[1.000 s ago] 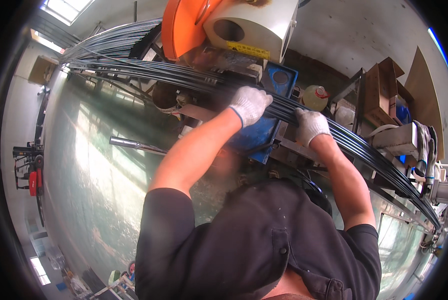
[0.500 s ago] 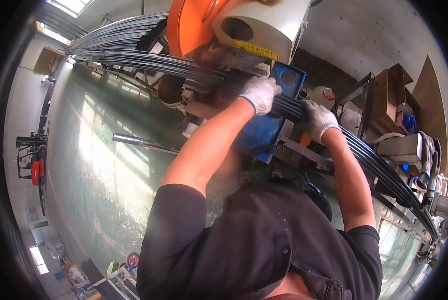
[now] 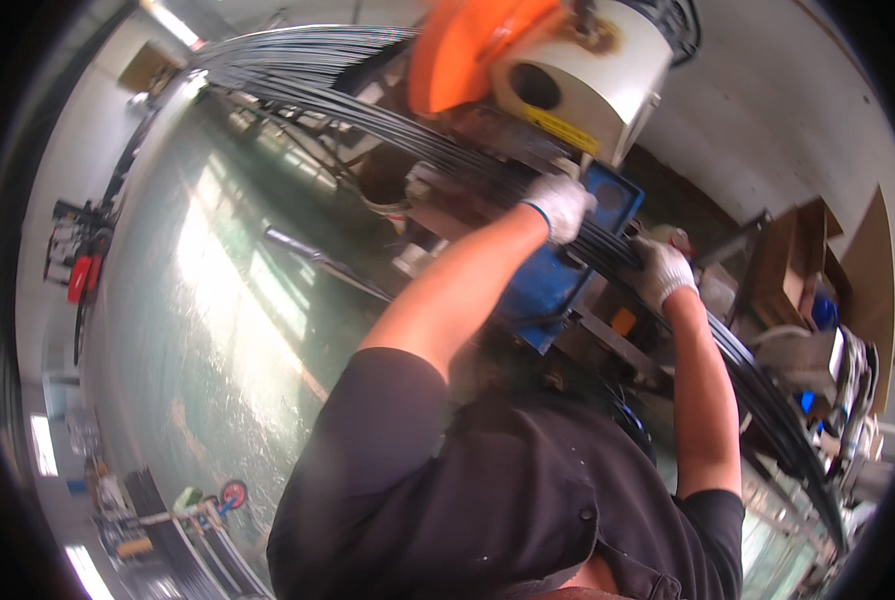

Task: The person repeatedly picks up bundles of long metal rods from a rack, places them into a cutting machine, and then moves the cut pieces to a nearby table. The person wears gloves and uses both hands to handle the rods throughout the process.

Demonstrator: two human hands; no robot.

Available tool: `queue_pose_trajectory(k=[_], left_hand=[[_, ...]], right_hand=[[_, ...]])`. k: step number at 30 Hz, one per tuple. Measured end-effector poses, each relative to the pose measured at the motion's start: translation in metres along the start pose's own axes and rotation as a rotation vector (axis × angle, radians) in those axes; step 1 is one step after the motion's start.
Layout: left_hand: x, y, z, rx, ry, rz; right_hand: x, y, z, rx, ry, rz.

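A bundle of long, thin, dark metal rods (image 3: 600, 243) runs from the far left, past the saw-like machine, and down to the right. My left hand (image 3: 563, 207), in a white knit glove, is closed over the bundle beside the machine's blue base (image 3: 540, 292). Farther right along the same rods, my gloved right hand (image 3: 665, 272) is closed around them. The rods pass beneath the machine's orange guard (image 3: 468, 60) and cream housing (image 3: 598, 85). Both sets of fingertips are partly hidden.
An open cardboard box (image 3: 793, 262) stands to the right, near a pale unit with hoses (image 3: 806, 358). A metal bar or lever (image 3: 323, 262) juts out left of my left forearm. On the far left is a red and black wheeled machine (image 3: 83, 275).
The whole scene has shifted right and tilted in the picture as my head turned. Both hands are still closed on the rods, in nearly the same places beside the machine.
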State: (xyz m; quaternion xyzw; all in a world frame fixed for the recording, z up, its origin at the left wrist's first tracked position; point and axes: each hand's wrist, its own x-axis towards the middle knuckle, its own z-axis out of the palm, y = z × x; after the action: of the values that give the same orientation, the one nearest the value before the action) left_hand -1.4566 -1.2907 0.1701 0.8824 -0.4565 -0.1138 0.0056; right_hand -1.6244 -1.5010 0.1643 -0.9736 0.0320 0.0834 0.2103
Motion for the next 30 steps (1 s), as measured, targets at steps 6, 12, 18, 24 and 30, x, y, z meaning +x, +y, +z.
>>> queue_pose_trajectory(k=[6,12,18,24,30], left_hand=[[-0.042,0.011,0.041,0.197,0.136,-0.023],[-0.177,0.014,0.04,-0.492,0.206,0.037],[-0.358,-0.051,0.105,-1.063,0.308,0.071],[-0.504,-0.142,0.186,-0.906,0.287,-0.463],[-0.547,-0.261,0.177,-1.181,0.397,-0.674]], right_hand=[[-0.031,-0.021,0.051,-0.326,0.2,-0.04],[-0.037,-0.02,0.086,-0.403,0.435,-0.033],[-0.05,-0.033,0.103,-0.415,0.552,0.155],[-0.114,-0.059,0.262,-0.273,0.883,0.564],[-0.124,-0.044,0.476,-0.173,-0.279,0.371]])
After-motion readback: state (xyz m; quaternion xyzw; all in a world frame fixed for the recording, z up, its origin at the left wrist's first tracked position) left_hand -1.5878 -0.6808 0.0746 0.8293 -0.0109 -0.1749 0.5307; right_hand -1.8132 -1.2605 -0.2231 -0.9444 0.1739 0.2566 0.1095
